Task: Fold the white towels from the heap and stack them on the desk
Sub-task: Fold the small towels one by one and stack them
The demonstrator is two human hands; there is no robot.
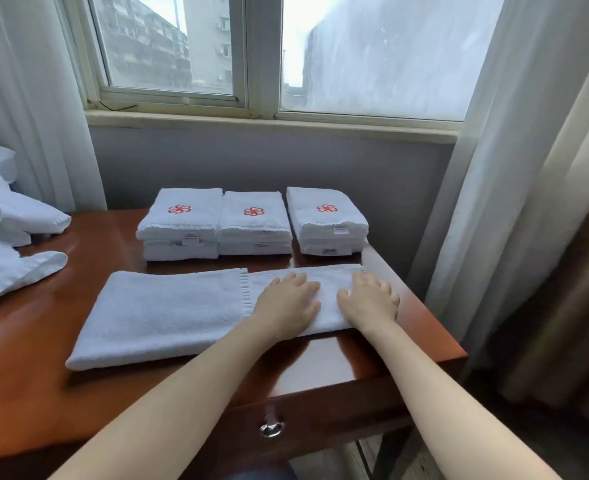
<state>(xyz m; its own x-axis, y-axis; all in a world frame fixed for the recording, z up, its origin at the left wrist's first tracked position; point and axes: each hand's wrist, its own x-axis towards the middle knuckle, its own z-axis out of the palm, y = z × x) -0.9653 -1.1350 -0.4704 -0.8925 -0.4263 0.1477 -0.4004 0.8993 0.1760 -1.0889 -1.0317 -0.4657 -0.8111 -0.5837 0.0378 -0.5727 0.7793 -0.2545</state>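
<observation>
A long white towel (161, 313) lies flat across the brown desk (37, 368), folded lengthwise, its left part doubled over to a fringed edge near the middle. My left hand (288, 301) rests flat on the towel just right of that edge. Beside it, my right hand (369, 299) presses flat on the towel's right end. Behind the towel stand three stacks of folded towels with red flower logos: left (180, 225), middle (254, 225), right (327, 221). The heap of unfolded white towels (6, 237) lies at the desk's left end.
The desk's right edge (435, 323) runs close to my right hand, with curtains (528, 202) just beyond it. A wall and window sill stand behind the stacks. A drawer knob (271, 427) sits on the desk's front.
</observation>
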